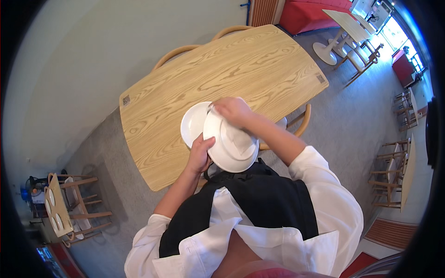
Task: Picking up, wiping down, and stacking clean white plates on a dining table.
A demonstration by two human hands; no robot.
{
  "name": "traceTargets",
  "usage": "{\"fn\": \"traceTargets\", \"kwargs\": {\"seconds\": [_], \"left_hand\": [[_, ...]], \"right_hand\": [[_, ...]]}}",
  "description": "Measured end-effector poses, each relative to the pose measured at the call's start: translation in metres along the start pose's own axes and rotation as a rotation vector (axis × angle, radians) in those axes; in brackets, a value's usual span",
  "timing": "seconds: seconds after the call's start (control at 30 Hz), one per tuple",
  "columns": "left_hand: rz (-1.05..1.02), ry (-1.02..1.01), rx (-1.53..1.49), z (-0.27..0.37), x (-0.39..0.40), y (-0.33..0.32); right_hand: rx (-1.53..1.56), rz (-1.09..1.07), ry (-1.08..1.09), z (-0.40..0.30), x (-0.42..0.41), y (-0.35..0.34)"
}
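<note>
My left hand [200, 154] grips the left rim of a white plate [217, 144], thumb on the face turned up to me. This face shows a raised ring, seemingly the plate's underside. Over the plate's far edge lies my right hand [233, 111], slightly blurred. It holds a thin white cloth or paper napkin [240, 139] that hangs down across the plate. Partly behind the held plate, a white bowl or deep plate [194, 121] appears at the near edge of the wooden table [222, 73]. Its right part is hidden.
Curved wooden chair backs [177, 52] stand along the table's far side by the wall. Another chair [304, 121] is close on the near right. At the lower left, a small table [66, 222] carries several white plates. A red bench seat [309, 15] stands at the back.
</note>
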State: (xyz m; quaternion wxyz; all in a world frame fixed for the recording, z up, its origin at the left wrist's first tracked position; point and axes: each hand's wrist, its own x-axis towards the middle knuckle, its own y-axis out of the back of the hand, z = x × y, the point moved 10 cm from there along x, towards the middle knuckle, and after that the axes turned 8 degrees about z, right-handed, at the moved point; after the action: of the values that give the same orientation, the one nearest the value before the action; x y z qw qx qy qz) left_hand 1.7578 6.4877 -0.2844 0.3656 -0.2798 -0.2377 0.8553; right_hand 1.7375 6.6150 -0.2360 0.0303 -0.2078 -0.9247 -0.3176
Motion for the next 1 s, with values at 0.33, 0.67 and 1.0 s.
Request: {"fn": "traceTargets", "kwargs": {"seconds": [0.33, 0.67, 1.0], "left_hand": [[0.008, -0.079, 0.093, 0.027, -0.011, 0.004], [0.079, -0.182, -0.110, 0.048, 0.022, 0.044], [-0.098, 0.258, -0.263, 0.028, 0.018, 0.018]], "right_hand": [[0.326, -0.058, -0.225, 0.031, 0.007, 0.020], [1.637, 0.117, -0.693, 0.027, -0.084, -0.006], [0.076, 0.098, 0.520, -0.070, -0.091, 0.056]]}}
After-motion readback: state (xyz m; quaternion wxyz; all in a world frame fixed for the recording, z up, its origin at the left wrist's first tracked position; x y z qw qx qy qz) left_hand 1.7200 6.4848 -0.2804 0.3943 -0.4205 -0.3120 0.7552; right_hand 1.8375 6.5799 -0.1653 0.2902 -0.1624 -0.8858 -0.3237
